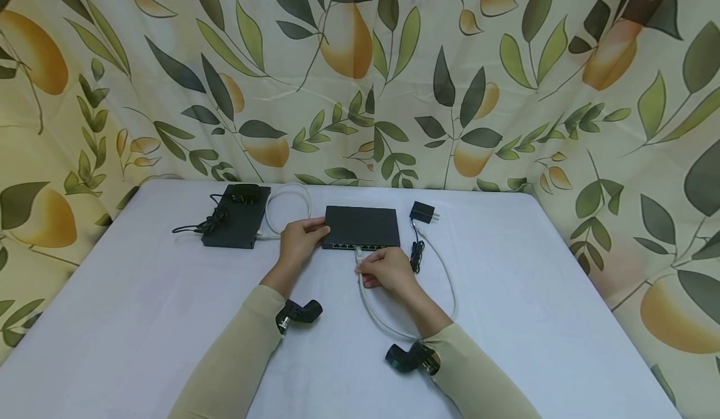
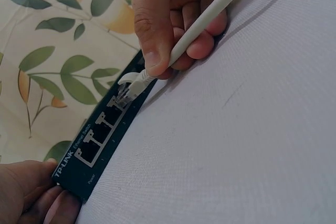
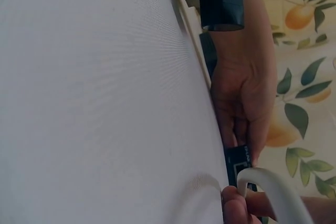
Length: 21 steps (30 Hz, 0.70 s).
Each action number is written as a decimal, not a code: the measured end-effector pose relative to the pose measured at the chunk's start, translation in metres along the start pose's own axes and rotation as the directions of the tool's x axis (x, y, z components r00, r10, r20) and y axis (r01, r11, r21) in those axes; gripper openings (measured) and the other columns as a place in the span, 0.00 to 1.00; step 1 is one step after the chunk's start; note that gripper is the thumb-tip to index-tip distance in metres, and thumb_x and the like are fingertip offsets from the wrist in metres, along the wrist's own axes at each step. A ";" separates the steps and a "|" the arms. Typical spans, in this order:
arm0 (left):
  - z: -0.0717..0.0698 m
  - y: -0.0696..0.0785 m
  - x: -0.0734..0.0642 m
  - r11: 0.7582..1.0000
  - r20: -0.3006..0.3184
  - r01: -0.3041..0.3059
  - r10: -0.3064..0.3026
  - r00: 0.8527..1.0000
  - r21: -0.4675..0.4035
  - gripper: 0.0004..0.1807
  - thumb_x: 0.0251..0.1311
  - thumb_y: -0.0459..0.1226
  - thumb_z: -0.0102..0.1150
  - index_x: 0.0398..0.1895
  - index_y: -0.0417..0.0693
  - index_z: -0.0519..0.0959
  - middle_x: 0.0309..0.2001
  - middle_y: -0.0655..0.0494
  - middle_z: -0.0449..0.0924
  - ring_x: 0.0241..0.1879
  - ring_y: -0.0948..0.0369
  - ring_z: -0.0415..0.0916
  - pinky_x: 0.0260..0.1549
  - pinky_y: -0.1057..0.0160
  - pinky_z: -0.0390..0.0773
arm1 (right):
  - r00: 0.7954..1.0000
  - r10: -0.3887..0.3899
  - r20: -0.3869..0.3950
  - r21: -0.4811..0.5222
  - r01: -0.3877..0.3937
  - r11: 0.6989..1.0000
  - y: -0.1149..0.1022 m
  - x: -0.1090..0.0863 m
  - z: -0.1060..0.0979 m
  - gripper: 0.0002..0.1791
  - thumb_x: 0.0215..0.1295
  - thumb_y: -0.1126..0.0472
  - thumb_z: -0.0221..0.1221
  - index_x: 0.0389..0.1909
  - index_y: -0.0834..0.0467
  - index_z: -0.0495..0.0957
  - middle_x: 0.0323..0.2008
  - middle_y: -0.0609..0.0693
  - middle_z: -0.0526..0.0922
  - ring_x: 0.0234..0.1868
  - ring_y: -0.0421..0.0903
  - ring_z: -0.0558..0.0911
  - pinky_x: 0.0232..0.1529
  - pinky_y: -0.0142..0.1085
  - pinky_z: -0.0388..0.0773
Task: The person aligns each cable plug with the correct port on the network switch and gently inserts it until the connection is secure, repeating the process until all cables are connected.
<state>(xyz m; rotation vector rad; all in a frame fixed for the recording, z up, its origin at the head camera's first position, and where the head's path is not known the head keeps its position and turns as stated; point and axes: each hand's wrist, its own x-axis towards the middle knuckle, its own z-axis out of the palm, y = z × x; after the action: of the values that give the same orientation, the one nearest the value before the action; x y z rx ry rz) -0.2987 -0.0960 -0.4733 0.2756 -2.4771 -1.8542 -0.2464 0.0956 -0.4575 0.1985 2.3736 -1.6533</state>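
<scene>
A black TP-LINK Ethernet switch lies flat on the white table, its row of ports facing the person. My left hand holds the switch by its left end, thumb and fingers on either side. Between thumb and fingers, my right hand pinches a white network cable just behind its clear plug. That plug sits at one of the front ports; how far it is in cannot be told. From there the cable loops forward and round to the right of the switch.
Left of the switch lies a flat black box with a power adapter and bundled black cord on top. Beside it a second white cable is coiled. Another power adapter with tied cord lies right of the switch. A patterned curtain hangs behind.
</scene>
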 end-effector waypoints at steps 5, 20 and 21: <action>0.001 0.000 0.001 1.000 0.002 0.010 -0.010 1.000 -0.002 0.16 0.60 0.36 0.67 0.52 0.46 0.84 0.49 0.48 0.85 0.49 0.55 0.83 0.47 0.62 0.84 | 1.000 -0.006 0.003 0.019 0.006 1.000 0.000 0.002 0.001 0.05 0.57 0.68 0.68 0.32 0.67 0.84 0.21 0.53 0.85 0.17 0.38 0.81 0.22 0.31 0.83; -0.011 0.005 0.002 0.999 0.075 0.012 -0.015 0.997 0.046 0.17 0.63 0.37 0.65 0.54 0.45 0.83 0.51 0.47 0.84 0.49 0.55 0.83 0.43 0.64 0.85 | 0.999 0.003 0.042 0.062 -0.005 0.998 0.001 0.006 0.000 0.06 0.58 0.68 0.67 0.34 0.68 0.84 0.22 0.53 0.85 0.17 0.39 0.81 0.23 0.31 0.84; -0.013 0.006 0.002 0.998 0.077 0.006 -0.010 0.997 0.055 0.17 0.63 0.37 0.65 0.54 0.44 0.83 0.51 0.47 0.84 0.47 0.56 0.83 0.42 0.65 0.85 | 0.999 0.004 0.046 0.067 -0.007 0.998 0.001 0.006 -0.001 0.06 0.58 0.68 0.67 0.34 0.68 0.84 0.22 0.53 0.85 0.17 0.39 0.81 0.23 0.31 0.84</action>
<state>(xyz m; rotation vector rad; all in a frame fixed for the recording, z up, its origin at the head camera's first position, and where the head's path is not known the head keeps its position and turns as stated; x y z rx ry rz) -0.2998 -0.1070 -0.4636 0.2196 -2.5842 -1.8366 -0.2515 0.0966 -0.4600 0.1767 2.2840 -1.7185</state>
